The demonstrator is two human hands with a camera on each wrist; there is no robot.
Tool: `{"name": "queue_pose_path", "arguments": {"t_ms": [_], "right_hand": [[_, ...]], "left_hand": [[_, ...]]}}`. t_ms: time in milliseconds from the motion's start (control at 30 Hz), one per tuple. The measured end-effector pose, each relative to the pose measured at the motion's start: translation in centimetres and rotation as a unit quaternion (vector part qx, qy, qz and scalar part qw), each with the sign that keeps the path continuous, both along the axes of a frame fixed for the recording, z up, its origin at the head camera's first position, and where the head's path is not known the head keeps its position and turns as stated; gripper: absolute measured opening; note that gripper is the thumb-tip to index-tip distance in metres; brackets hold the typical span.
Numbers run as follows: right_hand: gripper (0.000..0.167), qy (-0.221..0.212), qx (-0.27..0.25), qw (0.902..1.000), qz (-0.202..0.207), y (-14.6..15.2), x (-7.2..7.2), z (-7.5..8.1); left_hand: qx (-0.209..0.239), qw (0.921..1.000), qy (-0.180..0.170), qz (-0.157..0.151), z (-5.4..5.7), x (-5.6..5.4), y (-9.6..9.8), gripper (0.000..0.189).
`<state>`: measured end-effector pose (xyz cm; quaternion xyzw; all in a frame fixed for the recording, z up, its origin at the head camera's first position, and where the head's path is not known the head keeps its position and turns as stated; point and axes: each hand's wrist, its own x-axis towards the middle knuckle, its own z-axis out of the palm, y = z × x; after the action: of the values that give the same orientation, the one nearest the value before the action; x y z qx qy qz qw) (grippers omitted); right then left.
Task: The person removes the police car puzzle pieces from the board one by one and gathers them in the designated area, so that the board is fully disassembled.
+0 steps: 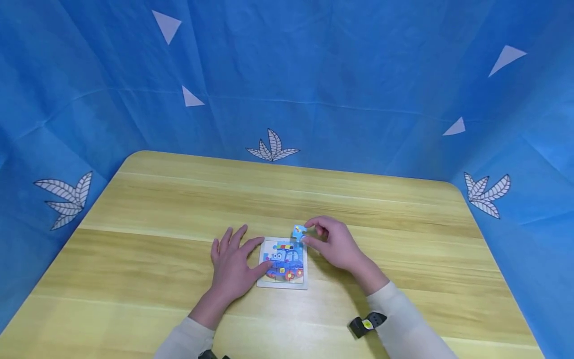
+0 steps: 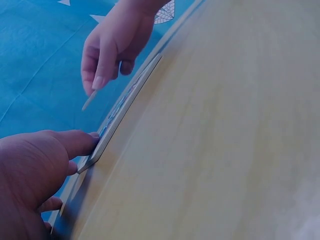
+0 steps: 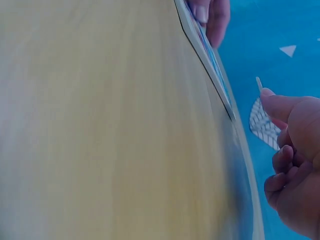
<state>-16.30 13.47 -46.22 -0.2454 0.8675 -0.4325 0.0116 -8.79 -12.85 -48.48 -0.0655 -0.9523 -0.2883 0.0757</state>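
Observation:
A square jigsaw puzzle (image 1: 282, 264) with a pale frame lies on the table, its picture a blue cartoon car with red wheels. Over its top right corner, a light blue jigsaw piece (image 1: 299, 233) is pinched between thumb and forefinger of my right hand (image 1: 333, 243). Seen edge-on in the right wrist view, that piece (image 3: 258, 83) stands clear above the board. My left hand (image 1: 234, 269) spreads along the left side of the frame, its thumb on the picture and a fingertip at the top left corner. In the left wrist view the thumb (image 2: 82, 142) presses the board's near edge.
The wooden table (image 1: 157, 199) has rounded far corners. Blue cloth (image 1: 323, 60) with white triangles and leaf prints hangs behind it and at both sides. A black strap device (image 1: 367, 324) sits at my right wrist.

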Motion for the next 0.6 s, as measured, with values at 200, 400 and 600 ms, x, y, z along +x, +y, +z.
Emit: {"name": "queue_pose_path", "arguments": {"t_ms": [200,400,600], "right_hand": [[0.023,-0.009,-0.003,0.9995,-0.031,2.3,0.4,0.2],[0.023,-0.009,0.006,0.9986,-0.052,4.5,0.6,0.3],[0.024,0.004,0.024,0.9972,-0.071,6.5,0.5,-0.1]], "left_hand": [[0.003,1.0,-0.001,-0.002,0.0,0.0,0.0,0.055],[0.001,1.0,-0.003,-0.004,-0.1,0.0,0.0,0.053],[-0.002,0.9999,-0.006,-0.011,0.0,0.1,0.0,0.058]]}}
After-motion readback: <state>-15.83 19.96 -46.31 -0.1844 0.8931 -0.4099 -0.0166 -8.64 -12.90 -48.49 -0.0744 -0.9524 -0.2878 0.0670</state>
